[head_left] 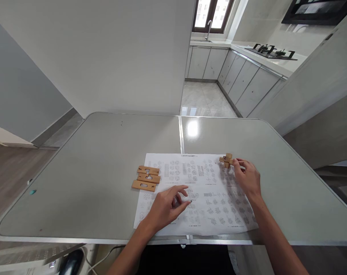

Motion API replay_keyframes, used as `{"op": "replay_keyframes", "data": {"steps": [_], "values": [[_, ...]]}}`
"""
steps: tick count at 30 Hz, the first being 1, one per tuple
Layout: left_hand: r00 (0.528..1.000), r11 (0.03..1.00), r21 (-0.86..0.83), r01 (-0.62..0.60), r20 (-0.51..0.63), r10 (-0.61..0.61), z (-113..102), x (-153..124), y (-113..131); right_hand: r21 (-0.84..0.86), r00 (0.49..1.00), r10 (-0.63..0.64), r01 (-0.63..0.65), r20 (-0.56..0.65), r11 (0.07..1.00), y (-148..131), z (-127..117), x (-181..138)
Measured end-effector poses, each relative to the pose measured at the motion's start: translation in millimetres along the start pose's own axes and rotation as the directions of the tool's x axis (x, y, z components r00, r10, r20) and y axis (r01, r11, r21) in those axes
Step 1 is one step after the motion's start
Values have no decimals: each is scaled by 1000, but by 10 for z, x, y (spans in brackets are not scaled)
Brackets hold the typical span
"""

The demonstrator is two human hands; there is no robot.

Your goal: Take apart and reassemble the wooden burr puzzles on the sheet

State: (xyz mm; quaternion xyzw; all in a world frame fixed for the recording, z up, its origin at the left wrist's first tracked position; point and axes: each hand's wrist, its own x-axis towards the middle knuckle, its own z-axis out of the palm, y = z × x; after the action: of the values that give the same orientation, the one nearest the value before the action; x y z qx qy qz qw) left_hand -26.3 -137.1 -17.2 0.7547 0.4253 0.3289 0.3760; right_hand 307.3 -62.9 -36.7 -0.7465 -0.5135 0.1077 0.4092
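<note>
A small wooden burr puzzle [226, 160] of crossed pieces is at the upper right corner of a printed instruction sheet [202, 217]. My right hand [247, 176] pinches the puzzle's right arm between thumb and fingers. Over the middle of the sheet hovers my left hand [170, 202], fingers apart, with nothing held in it. Left of that hand lie three flat wooden pieces with slots and numbers, side by side: the top piece [154, 170], the middle piece [141, 177] and the bottom piece [136, 184]. They overlap the sheet's left edge.
The grey folding table [84, 172] has a metal seam down its middle. A small teal bit [33, 192] lies near its left edge. Beyond the table are a white wall [127, 57], kitchen cabinets [247, 82] and a gas stove [272, 52].
</note>
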Motion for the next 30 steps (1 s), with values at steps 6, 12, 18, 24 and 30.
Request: {"op": "replay_keyframes", "data": {"steps": [6, 12, 18, 24, 30], "values": [[1000, 1000, 9, -2, 4, 2, -10, 6, 13, -9, 1000, -3, 3, -12, 1000, 65, 58, 83], [1000, 999, 33, -7, 16, 7, -22, 26, 32, -4, 999, 35, -35, 17, 999, 110, 38, 69], [1000, 999, 40, -6, 21, 5, -27, 35, 48, 31, 994, 93, -91, -58, 995, -2, -83, -151], [1000, 998, 63, -23, 23, 22, -26, 30, 29, 192, 978, 102, -137, 182, 972, -390, -270, -874], [998, 995, 77, -58, 38, 55, -57, 17, 66, 334, 897, 52, -217, 439, 917, -602, -253, -1414]]}}
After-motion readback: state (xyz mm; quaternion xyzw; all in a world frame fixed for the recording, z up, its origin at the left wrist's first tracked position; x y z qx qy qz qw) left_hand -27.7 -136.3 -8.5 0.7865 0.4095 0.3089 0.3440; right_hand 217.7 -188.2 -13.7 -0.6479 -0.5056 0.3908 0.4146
